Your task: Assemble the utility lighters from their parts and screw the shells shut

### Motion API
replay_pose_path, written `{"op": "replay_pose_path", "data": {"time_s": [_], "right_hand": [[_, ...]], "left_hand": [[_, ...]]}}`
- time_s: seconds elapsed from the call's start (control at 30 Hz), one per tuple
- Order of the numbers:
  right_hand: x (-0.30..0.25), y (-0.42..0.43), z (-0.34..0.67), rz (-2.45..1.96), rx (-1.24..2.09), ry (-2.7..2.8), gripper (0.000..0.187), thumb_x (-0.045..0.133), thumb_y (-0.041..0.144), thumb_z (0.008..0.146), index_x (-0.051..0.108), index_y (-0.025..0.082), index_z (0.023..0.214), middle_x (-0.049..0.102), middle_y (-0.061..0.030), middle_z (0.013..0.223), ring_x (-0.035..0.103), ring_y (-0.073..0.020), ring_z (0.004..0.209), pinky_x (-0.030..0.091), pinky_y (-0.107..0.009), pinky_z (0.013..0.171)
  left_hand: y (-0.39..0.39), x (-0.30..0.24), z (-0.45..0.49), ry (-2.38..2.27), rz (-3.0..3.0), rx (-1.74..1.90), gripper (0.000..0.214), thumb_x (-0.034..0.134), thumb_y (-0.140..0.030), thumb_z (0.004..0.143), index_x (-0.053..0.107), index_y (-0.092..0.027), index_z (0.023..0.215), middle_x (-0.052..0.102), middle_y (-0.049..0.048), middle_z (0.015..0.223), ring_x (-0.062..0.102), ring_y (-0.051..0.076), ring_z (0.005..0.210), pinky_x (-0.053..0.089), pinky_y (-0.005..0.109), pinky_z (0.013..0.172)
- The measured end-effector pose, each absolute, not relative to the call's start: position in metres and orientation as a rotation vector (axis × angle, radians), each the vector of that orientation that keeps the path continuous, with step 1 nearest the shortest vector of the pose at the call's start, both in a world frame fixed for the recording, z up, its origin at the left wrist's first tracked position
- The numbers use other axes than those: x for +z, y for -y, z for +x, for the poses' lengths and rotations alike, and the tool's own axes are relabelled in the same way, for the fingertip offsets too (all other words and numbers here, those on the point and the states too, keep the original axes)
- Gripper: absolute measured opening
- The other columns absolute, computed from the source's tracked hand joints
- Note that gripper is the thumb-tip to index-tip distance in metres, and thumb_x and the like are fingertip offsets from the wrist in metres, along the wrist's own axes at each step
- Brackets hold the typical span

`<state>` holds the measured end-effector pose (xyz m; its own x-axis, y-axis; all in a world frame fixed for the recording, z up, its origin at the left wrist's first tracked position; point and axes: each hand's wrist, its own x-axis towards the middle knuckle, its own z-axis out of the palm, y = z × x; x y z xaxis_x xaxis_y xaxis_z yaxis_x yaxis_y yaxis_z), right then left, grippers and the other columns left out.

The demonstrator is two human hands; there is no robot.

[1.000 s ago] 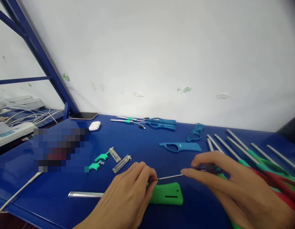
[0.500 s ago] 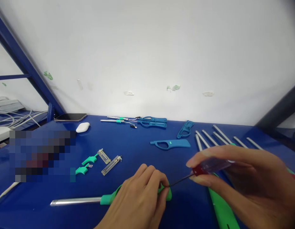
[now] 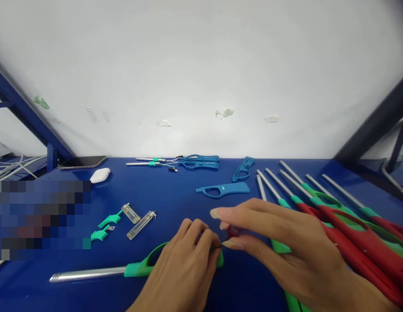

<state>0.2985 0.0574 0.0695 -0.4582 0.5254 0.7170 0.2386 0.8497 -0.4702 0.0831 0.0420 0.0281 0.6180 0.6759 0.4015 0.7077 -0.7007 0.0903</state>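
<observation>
Lying along the front of the blue table is a green lighter (image 3: 141, 268) with a long metal tube pointing left. My left hand (image 3: 185, 260) is closed around its handle, covering most of it. Close by on the right, my right hand (image 3: 282, 245) pinches a screwdriver (image 3: 233, 231); only part of its red and clear handle shows between the fingers. Its shaft is mostly hidden now, and I cannot tell exactly where the tip touches. Beneath the right forearm, another green lighter body (image 3: 294, 301) is partly covered.
Red and green lighters (image 3: 354, 229) lie in a row at right. Ahead are a blue handle shell (image 3: 235, 188), another blue shell (image 3: 243, 169) and opened blue lighters (image 3: 199, 162). Left are green triggers (image 3: 110, 220), clear tanks (image 3: 141, 225), a white case (image 3: 100, 175) and a phone (image 3: 82, 162).
My right hand has moved left with the screwdriver, closer to my left hand, and the shaft is less visible. The view has shifted right, uncovering the red lighters.
</observation>
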Motion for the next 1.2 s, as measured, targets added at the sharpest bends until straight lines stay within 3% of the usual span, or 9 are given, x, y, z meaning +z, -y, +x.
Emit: {"op": "replay_pose_path", "data": {"time_s": [0.1,0.23,0.37,0.53,0.73,1.03,1.1,1.2], "right_hand": [[0.068,-0.057,0.295,-0.558,0.443,2.031,0.048,0.063,0.006,0.105,0.064,0.026,0.149,0.078,0.0009,0.114,0.077,-0.0093,0.101,0.058,-0.011,0.096],[0.066,-0.059,0.291,-0.566,0.464,1.978,0.049,0.065,0.011,0.106,0.064,0.031,0.15,0.076,0.0032,0.11,0.075,-0.0085,0.091,0.059,-0.012,0.09],[0.062,-0.061,0.289,-0.577,0.457,1.955,0.05,0.065,0.013,0.106,0.064,0.034,0.151,0.075,0.003,0.104,0.073,-0.0113,0.085,0.062,-0.017,0.081],[0.059,-0.061,0.288,-0.6,0.482,1.931,0.051,0.062,0.011,0.106,0.063,0.034,0.152,0.075,0.0031,0.107,0.073,-0.0109,0.089,0.061,-0.017,0.085],[0.058,-0.06,0.289,-0.62,0.502,1.932,0.053,0.06,0.013,0.107,0.062,0.036,0.154,0.075,0.0008,0.106,0.073,-0.0145,0.088,0.063,-0.022,0.08],[0.058,-0.059,0.29,-0.649,0.512,1.968,0.056,0.059,0.013,0.107,0.06,0.039,0.157,0.076,0.0002,0.104,0.076,-0.0171,0.087,0.065,-0.027,0.08],[0.06,-0.058,0.291,-0.649,0.526,1.973,0.053,0.06,0.015,0.107,0.061,0.038,0.156,0.077,0.0012,0.105,0.077,-0.0158,0.089,0.065,-0.025,0.083],[0.064,-0.055,0.293,-0.618,0.568,1.994,0.05,0.055,0.011,0.108,0.062,0.034,0.152,0.078,0.001,0.126,0.077,-0.0139,0.113,0.061,-0.023,0.098]], "left_hand": [[-0.041,0.03,0.082,1.129,-2.728,-0.59,0.037,0.034,-0.011,0.112,0.066,-0.022,0.101,0.077,0.0069,0.108,0.07,0.025,0.09,0.065,0.041,0.083],[-0.041,0.029,0.082,1.102,-2.721,-0.547,0.038,0.034,-0.008,0.11,0.067,-0.021,0.098,0.076,0.0079,0.106,0.07,0.026,0.088,0.066,0.044,0.083],[-0.042,0.025,0.082,1.117,-2.76,-0.51,0.035,0.039,0.001,0.1,0.066,-0.019,0.104,0.076,0.0103,0.11,0.069,0.028,0.089,0.066,0.048,0.082],[-0.042,0.021,0.079,1.231,-2.869,-0.539,0.04,0.042,0.008,0.091,0.063,-0.02,0.11,0.073,0.0074,0.11,0.068,0.028,0.096,0.065,0.05,0.089],[-0.042,0.017,0.08,1.285,-2.895,-0.631,0.037,0.037,0.005,0.099,0.061,-0.023,0.106,0.071,0.0047,0.103,0.066,0.027,0.089,0.064,0.049,0.081],[-0.041,0.023,0.081,1.322,-2.937,-0.701,0.032,0.038,-0.002,0.105,0.062,-0.024,0.104,0.072,0.0036,0.103,0.069,0.025,0.095,0.064,0.046,0.088],[-0.039,0.023,0.08,1.363,-2.926,-0.741,0.024,0.045,-0.008,0.107,0.063,-0.025,0.107,0.072,0.0036,0.106,0.07,0.025,0.098,0.064,0.046,0.091],[-0.033,0.022,0.078,1.431,-2.844,-0.72,0.018,0.065,-0.019,0.102,0.064,-0.026,0.118,0.073,0.006,0.118,0.071,0.03,0.104,0.065,0.054,0.094]]}}
